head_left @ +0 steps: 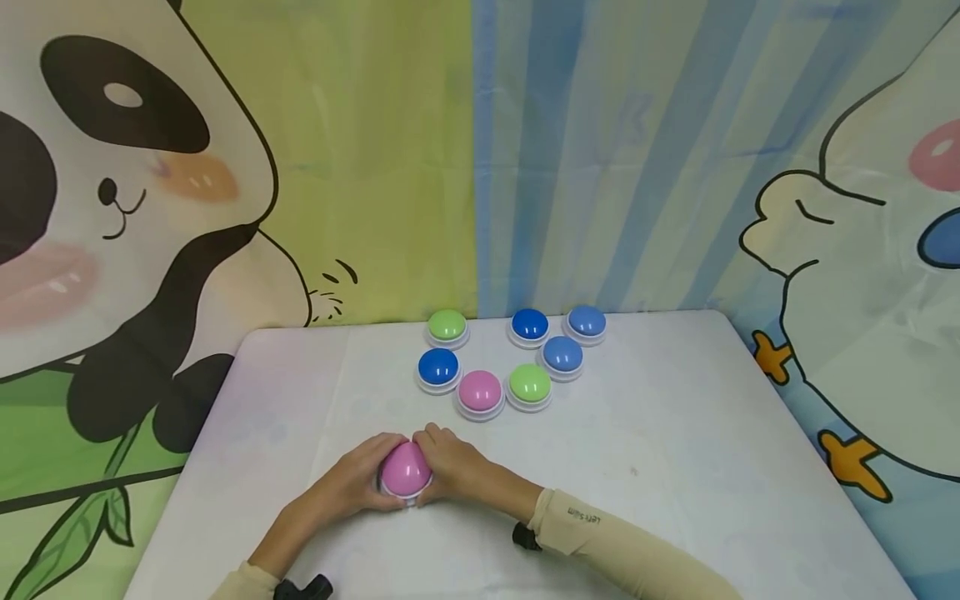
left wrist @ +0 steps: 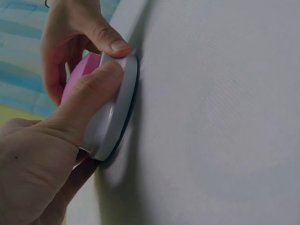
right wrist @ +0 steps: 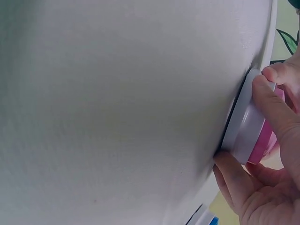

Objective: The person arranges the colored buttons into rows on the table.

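Note:
A pink domed push button (head_left: 406,469) with a white round base stands near the front of the white table, between both hands. My left hand (head_left: 360,475) grips its left side, with the thumb along the white base (left wrist: 107,119) in the left wrist view. From the other side my right hand (head_left: 453,467) holds the same button, fingers bent around the far edge and thumb at the near edge. In the right wrist view, the base (right wrist: 242,124) sits close over the tabletop. The palms' inner sides are partly hidden.
Behind the hands stand several similar buttons: a pink one (head_left: 480,392), green ones (head_left: 530,383) (head_left: 447,325), dark blue ones (head_left: 438,367) (head_left: 529,324) and lighter blue ones (head_left: 562,354) (head_left: 586,321). A printed cloth backdrop (head_left: 375,167) rises behind the white table (head_left: 675,467).

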Demonstrator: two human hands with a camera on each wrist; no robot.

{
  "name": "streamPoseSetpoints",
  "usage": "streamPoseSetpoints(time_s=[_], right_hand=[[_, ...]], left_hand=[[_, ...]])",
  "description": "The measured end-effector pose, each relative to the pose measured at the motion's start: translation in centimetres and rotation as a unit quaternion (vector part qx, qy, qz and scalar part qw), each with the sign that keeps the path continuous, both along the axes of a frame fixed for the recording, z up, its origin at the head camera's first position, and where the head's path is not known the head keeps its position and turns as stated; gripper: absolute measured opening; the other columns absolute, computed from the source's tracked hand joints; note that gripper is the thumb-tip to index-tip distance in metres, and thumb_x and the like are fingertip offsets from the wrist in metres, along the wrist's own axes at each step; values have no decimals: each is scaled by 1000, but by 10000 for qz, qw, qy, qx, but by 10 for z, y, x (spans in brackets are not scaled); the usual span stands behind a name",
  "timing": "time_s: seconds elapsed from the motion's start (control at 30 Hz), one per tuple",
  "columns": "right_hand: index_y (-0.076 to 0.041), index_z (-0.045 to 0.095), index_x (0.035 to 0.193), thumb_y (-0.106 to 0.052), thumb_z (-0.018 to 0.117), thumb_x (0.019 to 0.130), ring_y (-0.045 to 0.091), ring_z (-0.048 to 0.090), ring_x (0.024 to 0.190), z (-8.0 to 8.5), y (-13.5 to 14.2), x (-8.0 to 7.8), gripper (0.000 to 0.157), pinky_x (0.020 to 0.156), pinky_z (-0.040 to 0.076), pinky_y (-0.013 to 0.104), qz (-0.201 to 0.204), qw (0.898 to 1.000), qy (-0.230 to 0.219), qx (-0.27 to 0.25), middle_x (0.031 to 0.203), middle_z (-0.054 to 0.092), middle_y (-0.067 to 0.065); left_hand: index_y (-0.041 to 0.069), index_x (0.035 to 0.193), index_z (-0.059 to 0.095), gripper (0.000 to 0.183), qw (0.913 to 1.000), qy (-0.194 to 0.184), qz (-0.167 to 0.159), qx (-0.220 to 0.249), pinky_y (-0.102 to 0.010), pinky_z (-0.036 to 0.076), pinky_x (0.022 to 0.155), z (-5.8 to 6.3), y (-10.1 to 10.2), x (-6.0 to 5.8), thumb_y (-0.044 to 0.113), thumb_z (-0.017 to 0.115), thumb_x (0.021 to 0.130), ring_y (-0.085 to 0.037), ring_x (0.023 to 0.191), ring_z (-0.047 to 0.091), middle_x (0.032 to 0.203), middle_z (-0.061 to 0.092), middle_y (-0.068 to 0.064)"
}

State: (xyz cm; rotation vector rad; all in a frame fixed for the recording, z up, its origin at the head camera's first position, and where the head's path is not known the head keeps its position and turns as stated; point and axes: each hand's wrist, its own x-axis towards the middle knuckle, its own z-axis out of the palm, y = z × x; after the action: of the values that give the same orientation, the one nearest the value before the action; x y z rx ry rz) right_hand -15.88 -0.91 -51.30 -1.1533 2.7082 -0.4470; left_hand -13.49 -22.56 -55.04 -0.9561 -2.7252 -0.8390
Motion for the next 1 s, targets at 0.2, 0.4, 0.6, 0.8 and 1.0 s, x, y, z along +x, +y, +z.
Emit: streamPoseSetpoints(time_s=[0.2,0.4,0.6,0.8,1.0], right_hand=[[-10,47,125,-43,87,67,10,48,92,-1,-1,0,78,73,49,14,-28,9999,-128,-15,104,49,0],[-10,46,125,-42,87,67,10,48,92,1,-2,3,78,73,49,14,-76,9998,-169,33,104,49,0],[-10,46,127,-44,86,68,11,48,95,0,-2,2,79,75,50,15,-66,9999,-147,56,106,49,1],[-10,46,127,-44,86,69,11,49,95,-2,-1,1,78,76,50,14,-29,9999,-134,-33,106,50,1],[-9,46,129,-42,87,69,11,50,97,0,0,3,80,80,51,16,-50,9998,-199,49,107,49,2]], left_hand=[[9,124,56,80,10000,19,-43,-52,-33,56,89,3,1,-1,40,91,60,-12,106,60,118,62,1],[9,124,55,79,9999,-67,-85,-68,-34,56,88,3,1,1,41,90,61,-12,105,60,118,61,1],[9,125,55,81,10000,-54,-15,-7,-33,56,88,1,1,0,40,91,59,-11,105,60,119,60,2],[11,128,53,82,9994,-225,98,250,-32,55,90,-6,1,1,38,91,60,-8,108,57,122,57,6],[15,131,50,84,9984,-431,224,289,-31,53,92,-9,1,6,38,90,62,-7,111,54,125,54,9]])
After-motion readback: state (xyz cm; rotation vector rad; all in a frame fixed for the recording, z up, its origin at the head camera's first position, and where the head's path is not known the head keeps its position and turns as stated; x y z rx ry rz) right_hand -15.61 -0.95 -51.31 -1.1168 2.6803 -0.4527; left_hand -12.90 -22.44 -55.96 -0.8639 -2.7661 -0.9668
